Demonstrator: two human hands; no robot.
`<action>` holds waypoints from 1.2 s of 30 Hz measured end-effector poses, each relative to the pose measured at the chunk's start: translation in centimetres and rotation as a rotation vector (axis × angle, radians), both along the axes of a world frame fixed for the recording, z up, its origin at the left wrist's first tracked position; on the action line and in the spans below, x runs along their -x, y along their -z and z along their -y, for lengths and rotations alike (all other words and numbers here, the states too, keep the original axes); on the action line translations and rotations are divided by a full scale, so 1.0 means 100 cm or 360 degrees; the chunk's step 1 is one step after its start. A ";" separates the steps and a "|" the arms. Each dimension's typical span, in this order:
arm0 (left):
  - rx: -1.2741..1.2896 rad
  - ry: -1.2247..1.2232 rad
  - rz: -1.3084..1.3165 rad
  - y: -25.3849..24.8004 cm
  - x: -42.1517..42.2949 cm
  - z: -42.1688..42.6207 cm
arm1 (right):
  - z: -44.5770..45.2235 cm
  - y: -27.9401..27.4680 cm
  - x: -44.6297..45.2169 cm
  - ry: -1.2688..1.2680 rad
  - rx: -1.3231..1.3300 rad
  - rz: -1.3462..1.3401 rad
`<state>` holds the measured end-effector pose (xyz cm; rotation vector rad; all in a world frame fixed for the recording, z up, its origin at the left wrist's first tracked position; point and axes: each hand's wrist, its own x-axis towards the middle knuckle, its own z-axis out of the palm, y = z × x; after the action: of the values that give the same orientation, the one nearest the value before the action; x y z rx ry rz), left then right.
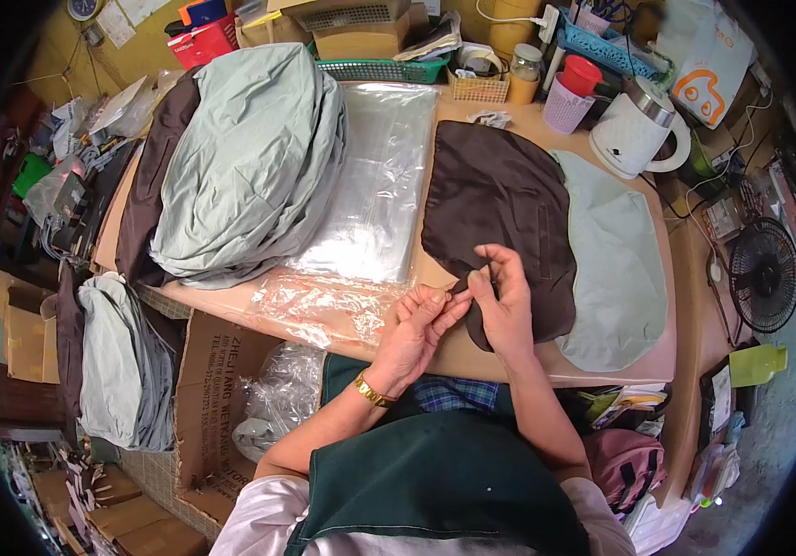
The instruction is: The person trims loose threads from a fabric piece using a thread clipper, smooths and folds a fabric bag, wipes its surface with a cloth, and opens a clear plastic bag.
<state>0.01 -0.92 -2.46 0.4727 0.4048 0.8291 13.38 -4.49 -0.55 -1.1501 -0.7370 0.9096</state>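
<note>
A dark brown fabric piece (500,185) with a slit-like seam lies on the table, overlapping a pale grey-green fabric piece (613,269) on its right. At its near edge my left hand (414,326) is closed, thumb and fingers pinching a small dark bit that looks like the brown cloth's edge. My right hand (506,310) meets it there, its fingers pinched on the same dark edge. A thin dark sliver also shows between the right fingers; I cannot make out what it is.
Left on the table (622,371) sits a heap of grey-green and brown fabric pieces (250,157). Clear plastic bags (375,176) lie beside it. A white kettle (631,130) and a pink cup (567,102) stand at the back right. A cardboard box (208,398) is below left.
</note>
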 end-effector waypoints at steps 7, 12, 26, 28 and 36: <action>0.0032 0.0022 0.0124 0.006 0.003 -0.004 | 0.028 -0.028 -0.007 0.0382 -0.0223 0.1918; -0.0053 0.0031 0.0056 -0.003 0.002 -0.001 | 0.029 -0.030 -0.002 0.0470 -0.0368 0.2418; -0.0176 0.0069 0.0043 0.001 0.009 0.009 | 0.029 -0.018 -0.002 0.0326 -0.0348 0.2234; 0.0077 -0.0023 -0.0199 -0.024 0.012 0.016 | 0.024 -0.013 -0.010 0.0310 -0.0204 0.1451; -0.0792 0.0499 -0.1240 0.007 0.057 0.002 | 0.020 0.042 -0.065 0.0197 0.0474 0.2127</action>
<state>-5.69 -1.11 -3.16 1.3023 0.8177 0.4026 19.88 -6.50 -4.71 -2.0378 -1.5831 0.0090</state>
